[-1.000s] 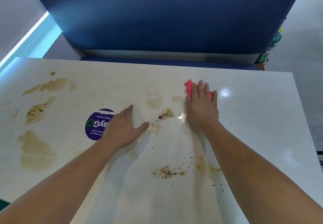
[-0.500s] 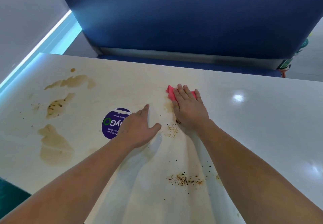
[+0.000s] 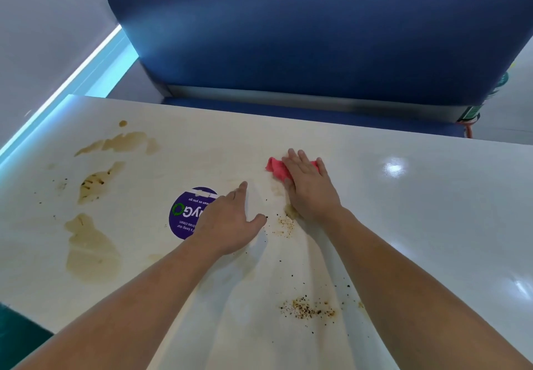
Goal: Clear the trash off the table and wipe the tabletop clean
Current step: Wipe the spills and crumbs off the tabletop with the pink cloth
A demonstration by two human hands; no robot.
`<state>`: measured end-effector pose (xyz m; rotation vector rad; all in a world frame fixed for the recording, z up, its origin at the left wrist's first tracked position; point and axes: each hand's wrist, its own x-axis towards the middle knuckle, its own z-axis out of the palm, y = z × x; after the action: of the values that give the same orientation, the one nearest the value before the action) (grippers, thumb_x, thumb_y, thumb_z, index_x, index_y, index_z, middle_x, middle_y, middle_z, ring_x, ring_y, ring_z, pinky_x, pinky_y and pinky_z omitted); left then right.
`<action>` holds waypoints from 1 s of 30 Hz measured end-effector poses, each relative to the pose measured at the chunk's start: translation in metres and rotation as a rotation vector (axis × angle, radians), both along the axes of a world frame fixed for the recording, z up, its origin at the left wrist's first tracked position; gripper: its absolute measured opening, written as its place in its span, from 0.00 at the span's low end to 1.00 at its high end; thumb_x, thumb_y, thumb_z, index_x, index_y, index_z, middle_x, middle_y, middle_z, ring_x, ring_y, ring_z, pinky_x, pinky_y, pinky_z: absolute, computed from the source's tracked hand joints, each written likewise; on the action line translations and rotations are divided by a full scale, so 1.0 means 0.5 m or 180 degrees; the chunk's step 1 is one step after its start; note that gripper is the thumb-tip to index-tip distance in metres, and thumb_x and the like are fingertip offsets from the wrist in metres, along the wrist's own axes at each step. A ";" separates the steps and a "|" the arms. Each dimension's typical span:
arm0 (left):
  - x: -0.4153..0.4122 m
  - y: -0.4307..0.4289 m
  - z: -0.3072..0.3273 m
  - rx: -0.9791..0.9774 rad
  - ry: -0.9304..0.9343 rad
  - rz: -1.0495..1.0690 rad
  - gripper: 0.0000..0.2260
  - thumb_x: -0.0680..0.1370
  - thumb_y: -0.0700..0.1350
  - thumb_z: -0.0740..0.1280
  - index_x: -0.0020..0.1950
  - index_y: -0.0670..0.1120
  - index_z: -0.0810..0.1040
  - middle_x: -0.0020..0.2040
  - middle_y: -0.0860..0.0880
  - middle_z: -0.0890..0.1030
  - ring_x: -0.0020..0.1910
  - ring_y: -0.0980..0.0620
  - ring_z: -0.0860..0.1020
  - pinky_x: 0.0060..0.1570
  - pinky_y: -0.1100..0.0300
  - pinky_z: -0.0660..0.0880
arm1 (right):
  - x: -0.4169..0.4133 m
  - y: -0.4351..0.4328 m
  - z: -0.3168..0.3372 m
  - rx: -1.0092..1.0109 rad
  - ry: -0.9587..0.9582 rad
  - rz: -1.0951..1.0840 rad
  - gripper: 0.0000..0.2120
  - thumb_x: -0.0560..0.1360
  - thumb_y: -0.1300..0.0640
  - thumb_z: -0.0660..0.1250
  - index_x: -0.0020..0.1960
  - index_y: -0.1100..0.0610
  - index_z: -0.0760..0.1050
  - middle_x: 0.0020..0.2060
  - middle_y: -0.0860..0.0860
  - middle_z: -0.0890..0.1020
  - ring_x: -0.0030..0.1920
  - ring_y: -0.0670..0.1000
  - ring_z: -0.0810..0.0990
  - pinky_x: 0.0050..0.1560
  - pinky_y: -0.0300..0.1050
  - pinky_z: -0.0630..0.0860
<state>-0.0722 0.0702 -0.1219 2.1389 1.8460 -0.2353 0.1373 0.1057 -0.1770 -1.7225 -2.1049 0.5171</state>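
The right hand (image 3: 311, 191) presses a crumpled pink cloth (image 3: 275, 167) onto the glossy white worktop (image 3: 418, 211) with straight fingers. The left hand (image 3: 227, 222) lies flat and spread, partly covering a round purple sticker (image 3: 184, 214). Brown liquid stains (image 3: 89, 248) sit well to the left, and speckled crumbs (image 3: 305, 309) lie nearer the person.

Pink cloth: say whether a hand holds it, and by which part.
Neither grips it. The right hand presses flat on the pink cloth, fingers straight, covering most of it. The left hand lies flat on the tabletop, holding nothing.
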 end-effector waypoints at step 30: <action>0.005 0.005 0.003 -0.0014 0.0106 -0.0063 0.45 0.71 0.69 0.47 0.83 0.47 0.51 0.78 0.46 0.67 0.71 0.45 0.71 0.66 0.50 0.70 | 0.027 0.019 -0.010 0.0461 0.0538 0.0473 0.13 0.79 0.59 0.68 0.60 0.48 0.84 0.53 0.40 0.79 0.53 0.53 0.65 0.57 0.46 0.64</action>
<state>-0.0697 0.0724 -0.1206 2.1638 1.8413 -0.2809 0.1508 0.1153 -0.1819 -1.4007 -2.1033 0.5188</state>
